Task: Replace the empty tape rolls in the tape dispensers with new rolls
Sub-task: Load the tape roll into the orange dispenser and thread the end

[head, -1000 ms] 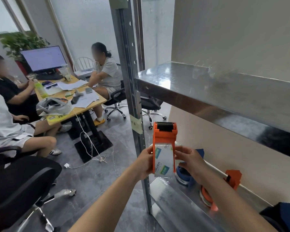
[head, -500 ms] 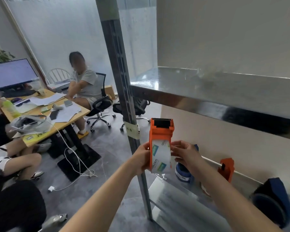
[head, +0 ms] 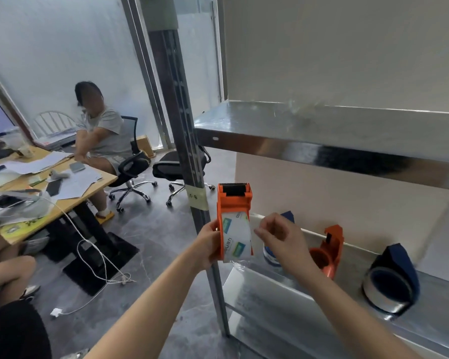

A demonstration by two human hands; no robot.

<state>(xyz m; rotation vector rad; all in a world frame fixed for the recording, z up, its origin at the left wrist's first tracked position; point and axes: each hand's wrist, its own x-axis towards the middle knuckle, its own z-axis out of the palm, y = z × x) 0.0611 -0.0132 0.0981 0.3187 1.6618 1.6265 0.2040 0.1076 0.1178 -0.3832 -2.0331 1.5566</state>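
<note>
Orange plastic frames the orange dispenser [head: 234,203], which is held upright in the air in front of a metal rack, its black toothed cutter at the top. A tape roll [head: 237,237] with a white wrapper printed in green and blue sits in its body, and a bit of clear film hangs below it. The left hand [head: 209,242] grips the dispenser's left side, thumb on the front edge. The right hand [head: 280,239], fingers curled, pinches at the roll's right edge with thumb and forefinger. Behind the hands, on the rack's lower shelf [head: 283,304], stands a second orange dispenser [head: 331,251], and well to its right a blue dispenser [head: 393,279] with a shiny grey band round its rim. Another blue item [head: 287,216] is mostly hidden by the right hand. The upper shelf [head: 322,130] is bare metal. Just left of the held dispenser rises the rack's post [head: 182,125]. Farther left, a person [head: 101,136] sits at a bench [head: 94,186] covered in papers.
</note>
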